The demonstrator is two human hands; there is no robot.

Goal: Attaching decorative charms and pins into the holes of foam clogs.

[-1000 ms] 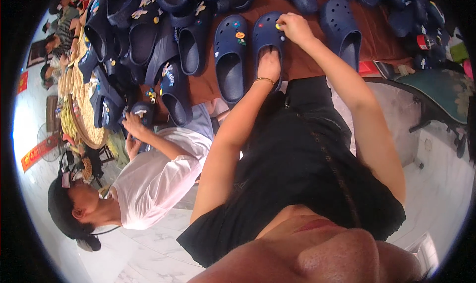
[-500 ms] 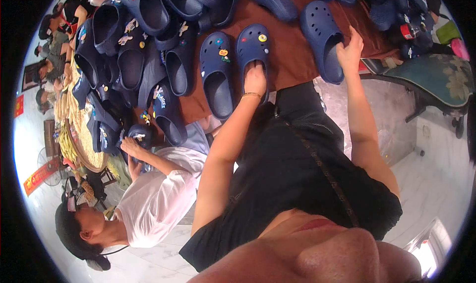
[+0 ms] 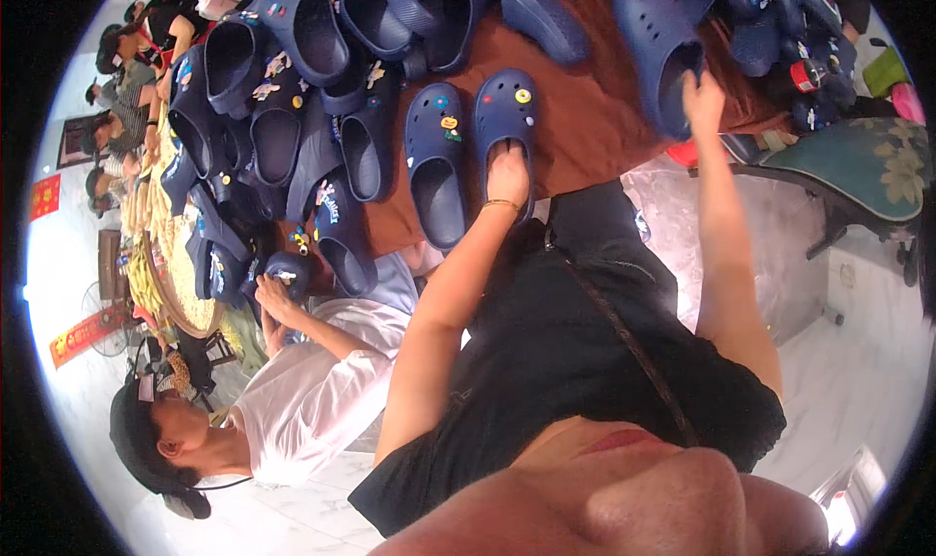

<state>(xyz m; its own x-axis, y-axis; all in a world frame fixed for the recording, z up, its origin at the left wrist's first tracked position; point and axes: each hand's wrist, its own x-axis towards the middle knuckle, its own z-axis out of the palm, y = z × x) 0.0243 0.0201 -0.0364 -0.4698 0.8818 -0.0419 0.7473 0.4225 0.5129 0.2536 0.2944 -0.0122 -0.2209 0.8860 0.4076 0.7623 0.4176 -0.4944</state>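
Observation:
My left hand (image 3: pixel 508 174) reaches into the foot opening of a navy clog (image 3: pixel 504 103) with small charms on its toe; its fingers are hidden inside. Left of it lies a matching clog (image 3: pixel 437 147), likewise decorated. At the right, my right hand (image 3: pixel 702 103) grips the side of a plain navy clog (image 3: pixel 651 15) whose holes bear no charms. This hand is somewhat blurred, its fingers at the rim of the opening.
Many more navy clogs (image 3: pixel 307 30) crowd the brown-covered table (image 3: pixel 575 98), piled at the left and far side. A person in white (image 3: pixel 312 390) works on a clog at my left. A green floral chair (image 3: pixel 868 171) stands right, near a red-labelled bottle (image 3: pixel 805 76).
My right hand has moved the plain clog farther away and slightly right. My left hand remains in the decorated clog. The whole view has shifted a little.

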